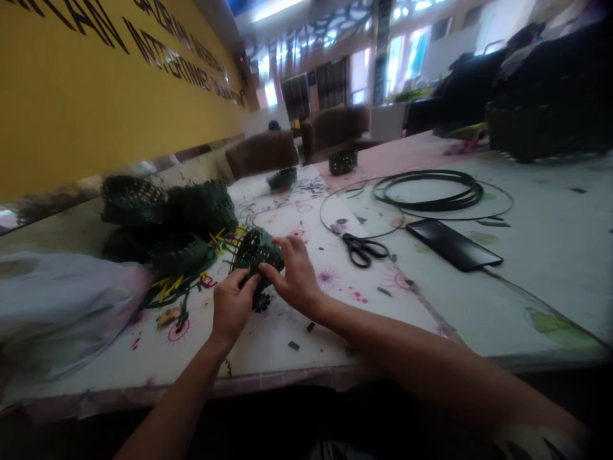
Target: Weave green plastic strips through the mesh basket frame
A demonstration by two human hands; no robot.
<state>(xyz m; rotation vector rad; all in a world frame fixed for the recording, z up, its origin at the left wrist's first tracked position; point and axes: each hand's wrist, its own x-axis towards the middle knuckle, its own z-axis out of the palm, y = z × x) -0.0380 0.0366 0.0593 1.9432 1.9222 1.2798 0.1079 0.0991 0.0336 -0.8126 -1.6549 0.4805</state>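
Between my hands, just above the table, is a small dark green woven basket [258, 249], tilted on its side with strip ends sticking out at its left. My left hand [234, 303] pinches its near edge, thumb and fingers together. On the right side, my right hand [297, 271] curves around the basket, thumb pressed on its near face and fingers over the top. Black-handled scissors [363, 249] lie to the right of my right hand. A coil of dark green strip [428, 190] rests farther back, its loose loop reaching toward the scissors.
Several dark green baskets [198, 201] are heaped at the left, near a whitish plastic bag [71, 306]. Two small baskets stand farther back, one of them a round basket [343, 161]. A black phone [454, 244] with a cable lies right. Strip scraps dot the patterned tablecloth [345, 313].
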